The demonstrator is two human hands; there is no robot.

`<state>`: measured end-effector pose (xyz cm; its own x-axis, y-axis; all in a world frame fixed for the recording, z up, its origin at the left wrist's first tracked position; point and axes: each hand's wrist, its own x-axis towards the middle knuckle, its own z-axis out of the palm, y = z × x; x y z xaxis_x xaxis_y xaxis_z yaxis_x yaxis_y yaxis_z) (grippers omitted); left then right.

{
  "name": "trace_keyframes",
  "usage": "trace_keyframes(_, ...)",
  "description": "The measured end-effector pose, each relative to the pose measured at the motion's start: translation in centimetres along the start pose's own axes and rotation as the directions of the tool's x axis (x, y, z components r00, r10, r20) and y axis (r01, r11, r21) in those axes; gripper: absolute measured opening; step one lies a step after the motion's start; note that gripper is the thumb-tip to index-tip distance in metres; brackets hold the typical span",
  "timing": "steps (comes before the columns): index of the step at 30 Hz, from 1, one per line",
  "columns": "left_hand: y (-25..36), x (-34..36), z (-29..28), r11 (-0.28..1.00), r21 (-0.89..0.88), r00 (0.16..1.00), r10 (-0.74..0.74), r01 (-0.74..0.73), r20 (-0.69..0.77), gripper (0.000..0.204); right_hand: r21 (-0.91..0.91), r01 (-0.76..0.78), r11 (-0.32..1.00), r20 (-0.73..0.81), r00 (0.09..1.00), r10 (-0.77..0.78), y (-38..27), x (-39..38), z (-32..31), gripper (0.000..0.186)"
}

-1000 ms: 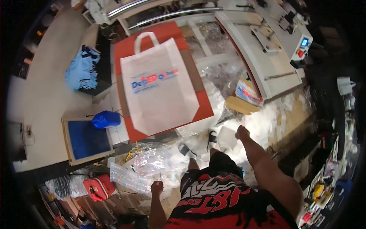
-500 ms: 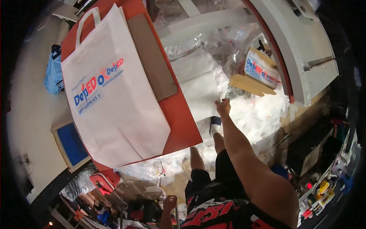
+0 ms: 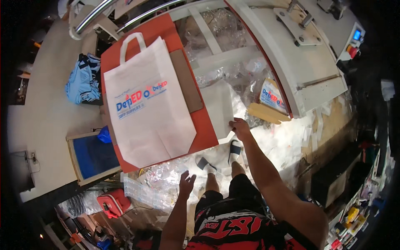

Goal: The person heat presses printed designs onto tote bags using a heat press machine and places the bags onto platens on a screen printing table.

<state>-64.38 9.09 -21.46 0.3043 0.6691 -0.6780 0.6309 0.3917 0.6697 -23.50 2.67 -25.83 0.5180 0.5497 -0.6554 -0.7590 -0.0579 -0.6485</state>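
Note:
My right hand [image 3: 239,127] pinches the edge of a blank white fabric bag [image 3: 220,109], which hangs beside the platen's right edge; part of it is hidden behind the platen. My left hand [image 3: 187,184] is raised below the platen's near edge, fingers apart, holding nothing. On the red platen [image 3: 205,141] lies a white tote bag [image 3: 152,118] with blue and red print, its handle loop toward the far end. A grey-brown flat panel [image 3: 186,81] shows along the tote bag's right side.
A wood-framed blue screen [image 3: 95,157] leans at left, near a light-blue cloth bundle [image 3: 83,81]. At right stand a printed carton [image 3: 271,99] with an open flap and a pale machine [image 3: 308,79]. A red case [image 3: 113,203] sits lower left. Clear plastic covers parts of the floor.
My left hand has risen from the lower edge, its fingers now spread. My right hand has come nearer me with the blank bag. The head view has shifted, showing more of the far side.

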Motion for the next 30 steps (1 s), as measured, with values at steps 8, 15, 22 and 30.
trace_keyframes(8,9.2,0.5,-0.9,0.608,-0.601,0.823,-0.164,0.518,0.544,0.068,0.142,-0.077,0.987,0.306,0.952,0.031,-6.0,-19.5,0.0,0.062)
trace_keyframes(15,21.8,-10.6,-8.2,0.972,-0.212,0.922,0.175,-0.105,0.347,0.080,-0.175,0.075,0.982,0.227,0.973,-0.034,-12.6,-32.4,4.7,0.109)
trace_keyframes(22,41.8,-17.9,-22.0,0.325,0.265,0.262,0.933,-0.908,-0.248,0.067,-0.340,0.879,0.334,0.371,0.452,-0.812,-27.5,-32.0,25.4,0.028)
trace_keyframes(30,39.9,-4.8,-26.2,0.321,0.917,0.272,0.928,-0.237,-0.255,0.038,-0.701,0.713,0.004,0.465,0.461,-0.756,-23.4,-22.9,32.7,0.022)
